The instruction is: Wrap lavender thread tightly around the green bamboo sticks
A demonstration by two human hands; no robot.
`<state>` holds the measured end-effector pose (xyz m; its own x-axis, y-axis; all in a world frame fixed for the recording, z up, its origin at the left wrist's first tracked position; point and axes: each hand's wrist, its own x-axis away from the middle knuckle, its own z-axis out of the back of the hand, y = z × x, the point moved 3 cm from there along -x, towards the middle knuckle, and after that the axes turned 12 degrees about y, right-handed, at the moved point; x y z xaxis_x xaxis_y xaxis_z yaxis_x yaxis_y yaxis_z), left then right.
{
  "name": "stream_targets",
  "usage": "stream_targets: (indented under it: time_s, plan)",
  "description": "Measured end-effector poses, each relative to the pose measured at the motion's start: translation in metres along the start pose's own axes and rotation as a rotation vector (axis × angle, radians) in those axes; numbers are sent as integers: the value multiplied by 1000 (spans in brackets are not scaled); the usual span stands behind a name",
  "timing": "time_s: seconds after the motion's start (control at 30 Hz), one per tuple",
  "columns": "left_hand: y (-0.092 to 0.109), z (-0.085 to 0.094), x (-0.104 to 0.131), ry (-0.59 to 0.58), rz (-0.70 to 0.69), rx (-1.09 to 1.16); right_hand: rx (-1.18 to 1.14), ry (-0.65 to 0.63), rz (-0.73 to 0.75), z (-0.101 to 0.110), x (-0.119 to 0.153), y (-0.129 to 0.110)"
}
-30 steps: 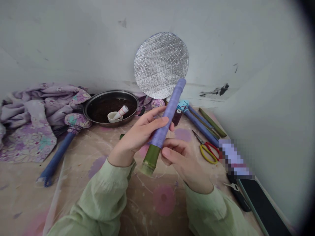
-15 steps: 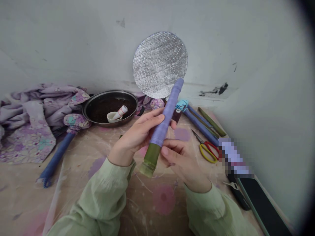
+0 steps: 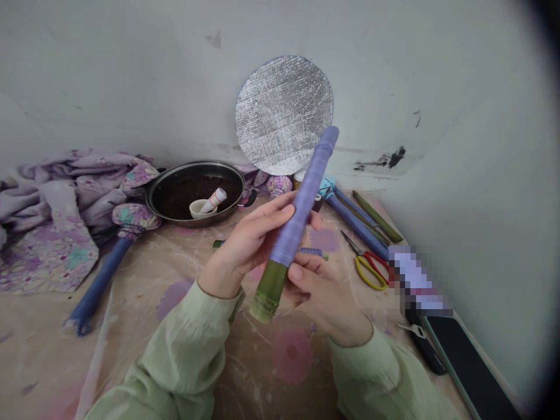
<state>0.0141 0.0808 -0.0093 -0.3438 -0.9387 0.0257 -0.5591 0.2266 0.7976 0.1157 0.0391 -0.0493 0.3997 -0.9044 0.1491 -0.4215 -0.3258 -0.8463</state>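
A green bamboo stick (image 3: 301, 216), closely wrapped in purple thread over most of its length, slants up and away in front of me. Its bare green end points toward me. My left hand (image 3: 245, 245) is closed around the wrapped middle, thumb on top. At the lower edge of the wrapping, my right hand (image 3: 330, 294) has its thumb and fingers pinched together beside the stick. Whatever is between those fingertips is hidden or too fine to see. Behind my hands lies another stick (image 3: 312, 252) with blue wrapping, partly covered.
A black pan (image 3: 175, 217) holds a small white cup. Floral cloth (image 3: 48, 233) and a blue-handled, cloth-headed stick (image 3: 102, 274) lie left. A silver disc (image 3: 284, 111) leans on the wall. Scissors (image 3: 370, 271), several sticks and a phone (image 3: 466, 361) are on the right.
The wrapped stick has shifted slightly: its far tip is higher and farther right, its near end slightly lower. Both hands keep nearly the same places on it. More of the stick behind shows.
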Motion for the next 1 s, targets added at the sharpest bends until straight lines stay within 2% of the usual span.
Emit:
stream_targets:
  time_s: [0.1,0.27,0.37,0.53,0.7,1.0]
  plan:
    - [0,1,-2,-1,-55,-72,47,91,24,2,-3,0]
    - [4,10,-7,183,-271,-485,187,234,55,7,-11,0]
    - [6,12,-7,196,-306,-582,301,271,138,6,-13,-2]
    - [11,16,-2,184,-197,-517,296,227,201,3,-8,-5]
    - [12,19,-1,166,-167,-424,207,187,211,7,-5,-3]
    - [7,12,-2,9,61,-115,202,72,180,4,-2,-3]
